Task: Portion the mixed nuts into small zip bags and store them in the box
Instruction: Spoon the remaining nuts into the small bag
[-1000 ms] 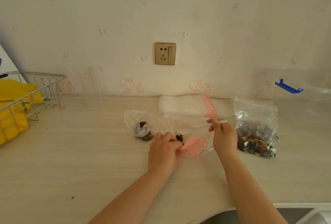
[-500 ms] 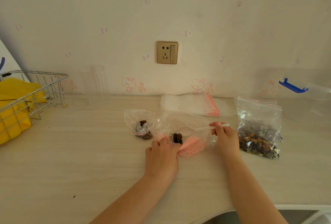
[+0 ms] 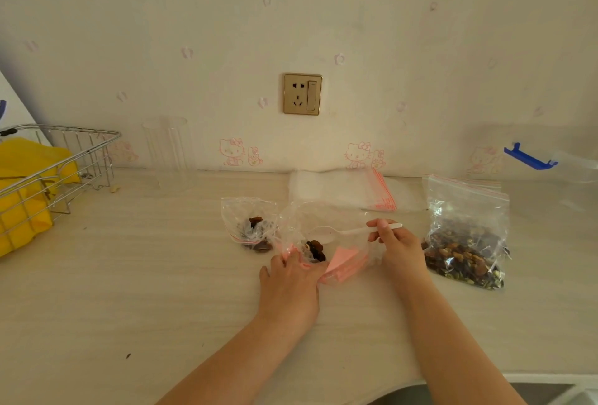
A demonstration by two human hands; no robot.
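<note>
A pale counter runs along a wall bearing a gold socket. At the far left stands a wire basket with a yellow cloth in it. A clear tumbler stands against the wall near the basket. At the far right, a clear box with a blue clip sits at the edge of view. Near it, the big nut bag leans upright, its lower half dark with mixed nuts. A stack of empty zip bags lies flat by the wall, behind the hands. In the middle lies an open small bag with a few nuts inside. The left hand pinches that bag's pink-striped mouth down against the counter, fingers curled on the plastic. The right hand grips the handle of a white spoon, whose bowl reaches into the open bag above the nuts. Just left of this bag sits a filled bag, touching it.
</note>
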